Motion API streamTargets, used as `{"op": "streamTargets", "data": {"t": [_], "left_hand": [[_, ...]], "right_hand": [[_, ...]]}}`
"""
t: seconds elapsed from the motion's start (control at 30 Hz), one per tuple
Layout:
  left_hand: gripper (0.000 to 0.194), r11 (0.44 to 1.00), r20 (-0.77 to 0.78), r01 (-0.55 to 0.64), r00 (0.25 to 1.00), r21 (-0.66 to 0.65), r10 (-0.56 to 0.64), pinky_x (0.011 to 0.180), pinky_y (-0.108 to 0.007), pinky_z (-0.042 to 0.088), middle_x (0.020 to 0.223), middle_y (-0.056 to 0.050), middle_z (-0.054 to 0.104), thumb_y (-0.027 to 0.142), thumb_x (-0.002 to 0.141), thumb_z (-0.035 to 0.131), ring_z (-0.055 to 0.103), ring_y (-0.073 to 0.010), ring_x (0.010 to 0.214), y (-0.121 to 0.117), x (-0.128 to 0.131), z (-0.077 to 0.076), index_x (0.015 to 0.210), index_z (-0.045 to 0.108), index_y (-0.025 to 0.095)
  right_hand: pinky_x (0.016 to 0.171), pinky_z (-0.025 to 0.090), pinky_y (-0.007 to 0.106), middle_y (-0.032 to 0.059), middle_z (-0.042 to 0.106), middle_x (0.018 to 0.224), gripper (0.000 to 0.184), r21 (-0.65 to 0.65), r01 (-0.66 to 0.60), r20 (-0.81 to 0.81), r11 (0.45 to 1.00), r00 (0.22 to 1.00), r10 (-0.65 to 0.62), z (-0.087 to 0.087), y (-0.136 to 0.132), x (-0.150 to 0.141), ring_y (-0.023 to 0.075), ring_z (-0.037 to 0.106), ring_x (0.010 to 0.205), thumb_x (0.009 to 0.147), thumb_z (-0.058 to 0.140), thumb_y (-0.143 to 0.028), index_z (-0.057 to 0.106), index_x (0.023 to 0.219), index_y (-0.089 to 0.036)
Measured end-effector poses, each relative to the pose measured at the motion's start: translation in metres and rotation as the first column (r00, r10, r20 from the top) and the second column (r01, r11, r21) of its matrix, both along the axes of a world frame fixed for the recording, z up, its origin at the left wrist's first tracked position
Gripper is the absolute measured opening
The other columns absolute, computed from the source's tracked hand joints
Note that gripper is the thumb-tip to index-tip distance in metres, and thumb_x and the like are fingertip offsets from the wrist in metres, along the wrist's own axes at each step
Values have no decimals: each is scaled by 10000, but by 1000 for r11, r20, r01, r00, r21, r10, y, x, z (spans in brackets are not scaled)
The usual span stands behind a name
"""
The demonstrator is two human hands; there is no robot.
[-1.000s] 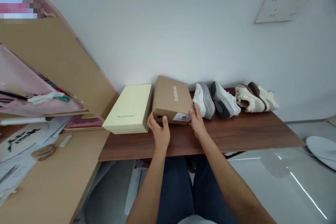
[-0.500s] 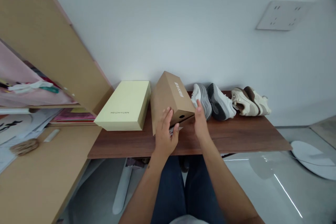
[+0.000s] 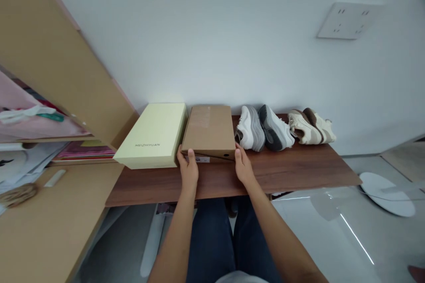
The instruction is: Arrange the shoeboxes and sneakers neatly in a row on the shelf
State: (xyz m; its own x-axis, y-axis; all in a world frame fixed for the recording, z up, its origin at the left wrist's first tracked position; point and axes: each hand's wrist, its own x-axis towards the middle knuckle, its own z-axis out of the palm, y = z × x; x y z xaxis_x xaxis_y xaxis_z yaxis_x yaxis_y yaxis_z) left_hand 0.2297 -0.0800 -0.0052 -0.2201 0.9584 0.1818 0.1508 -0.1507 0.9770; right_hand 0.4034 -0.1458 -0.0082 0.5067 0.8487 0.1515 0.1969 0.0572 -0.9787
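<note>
A brown cardboard shoebox (image 3: 212, 128) lies flat on the dark wooden board (image 3: 215, 185), its front end with a label and a round hole facing me. My left hand (image 3: 189, 170) grips its front left corner, thumb against the front. At the front right corner my right hand (image 3: 243, 166) holds it, thumb on the front edge and fingers along the side. Left of it is a pale yellow shoebox (image 3: 157, 132) marked MEIZHIYUAN. Just to the right stand a white-and-grey sneaker (image 3: 250, 128) and its mate (image 3: 275, 130), which leans over with part of its dark sole showing.
Cream-and-brown shoes (image 3: 308, 128) stand farther right along the board. A white wall with a socket plate (image 3: 350, 21) rises behind. At left is a light wooden desk (image 3: 59, 221) with papers and a shelf. A white round object (image 3: 387, 194) is on the floor at right.
The brown shoebox has gone from tilted and turned to lying flat and square on the board. My hands have shifted onto its front corners.
</note>
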Motion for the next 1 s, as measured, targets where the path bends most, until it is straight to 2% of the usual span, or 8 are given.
{"op": "streamTargets", "data": {"t": [0.1, 0.2, 0.37, 0.53, 0.8, 0.9, 0.97, 1.0], "left_hand": [[669, 999, 5, 33, 999, 17, -34, 1171, -379, 280, 1493, -150, 431, 613, 910, 452, 408, -233, 1388, 5, 11, 1, 1431, 375, 200], [679, 999, 19, 51, 999, 12, -51, 1173, -386, 272, 1504, -161, 412, 599, 913, 461, 397, -236, 1395, 9, 21, 0, 1444, 346, 191], [653, 995, 23, 95, 995, -1, -95, 1165, -395, 285, 1496, -159, 421, 583, 917, 467, 404, -235, 1390, 13, 33, 0, 1438, 340, 209], [657, 993, 10, 121, 993, 6, -121, 1163, -406, 283, 1495, -170, 417, 563, 930, 455, 397, -231, 1397, 3, 35, 0, 1457, 314, 195], [643, 947, 73, 320, 945, 9, -320, 1172, -417, 263, 1527, -179, 386, 537, 929, 480, 346, -239, 1433, 10, 18, -8, 1454, 369, 182], [651, 941, 39, 339, 940, -10, -338, 1172, -436, 266, 1526, -174, 391, 537, 922, 492, 332, -254, 1441, -9, 1, 6, 1464, 373, 197], [636, 937, -51, 347, 937, 41, -344, 1172, -433, 276, 1525, -152, 400, 529, 925, 491, 351, -251, 1431, -29, -26, 21, 1471, 376, 223], [616, 932, -116, 345, 936, 109, -333, 1171, -423, 284, 1520, -134, 413, 513, 926, 499, 367, -245, 1421, -38, -44, 28, 1469, 385, 245]], "right_hand": [[1141, 326, 436, 102, 571, 1400, 709, -16, 1, 12, 1000, 1000, -1, 3, 8, 4, 257, 474, 1350, 882, 427, -688, 481, 1418, -228], [1140, 320, 449, 106, 565, 1406, 723, -72, 21, 20, 997, 1000, -20, 7, 15, 10, 272, 466, 1357, 872, 433, -701, 480, 1421, -233], [1108, 360, 464, 101, 628, 1330, 685, -115, 72, 38, 991, 997, -68, 10, 18, 21, 290, 528, 1297, 879, 375, -720, 588, 1314, -236], [1087, 389, 428, 104, 671, 1258, 642, -91, 124, 36, 988, 992, -122, 9, 10, 25, 286, 555, 1264, 873, 400, -706, 657, 1207, -223], [1055, 393, 466, 153, 679, 1198, 629, -188, 235, 136, 954, 968, -212, 6, 12, 23, 319, 542, 1259, 895, 367, -676, 677, 1146, -190], [1060, 384, 482, 160, 661, 1224, 608, -183, 239, 203, 954, 958, -201, 15, 3, 20, 319, 541, 1250, 910, 372, -646, 652, 1191, -185], [1084, 355, 498, 170, 612, 1296, 591, -85, 283, 308, 955, 919, -245, 25, -11, 11, 313, 521, 1262, 914, 413, -608, 594, 1276, -177], [1097, 338, 505, 173, 580, 1335, 584, 0, 311, 358, 950, 887, -290, 30, -20, 2, 307, 505, 1274, 915, 439, -581, 557, 1318, -175]]}}
